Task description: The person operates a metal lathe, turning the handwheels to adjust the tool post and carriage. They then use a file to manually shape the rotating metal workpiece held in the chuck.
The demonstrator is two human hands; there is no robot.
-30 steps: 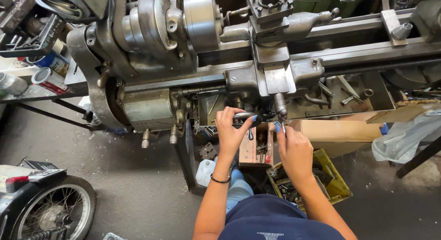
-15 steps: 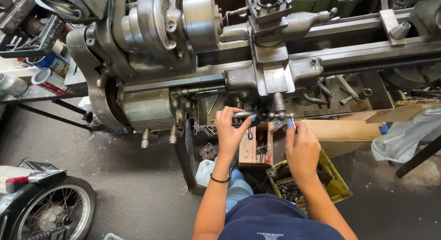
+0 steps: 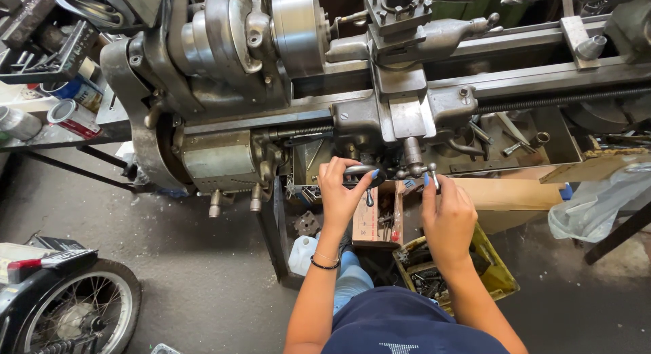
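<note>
Even soft daylight, sharp focus, slight wide-angle bending at edges.

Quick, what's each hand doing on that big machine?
Left hand: closed around the dark handwheel.
Right hand: fingers pinching the small crank handle.

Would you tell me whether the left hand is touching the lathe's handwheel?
Touching: the head view shows the left hand with fingers curled over the handwheel.

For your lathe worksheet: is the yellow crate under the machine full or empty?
Partly filled: the yellow crate holds dark metal parts, though the right hand and arm hide much of it.
</note>
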